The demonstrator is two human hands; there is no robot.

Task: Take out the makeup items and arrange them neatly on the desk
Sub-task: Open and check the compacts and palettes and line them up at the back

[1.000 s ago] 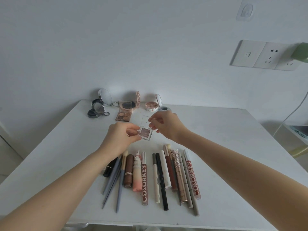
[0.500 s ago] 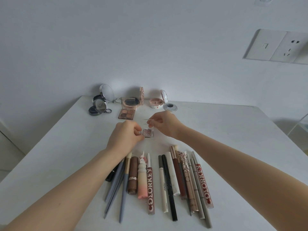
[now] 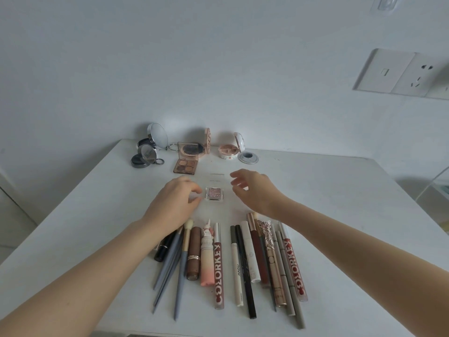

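— What's between the hands?
— From my feed: left hand [image 3: 174, 203], fingers loosely curled, holding nothing; a square, clear-cased glitter eyeshadow [image 3: 213, 193] flat on the white desk [image 3: 340, 190]; right hand [image 3: 255, 190] spread wide (also free).
— Nearby?
— Slim tubes and pencils [image 3: 243, 263] lined up in front.

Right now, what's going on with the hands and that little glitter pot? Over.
Left hand open, right hand open, neither holding anything. Glitter pot open on the desk between them. Nothing in the way.
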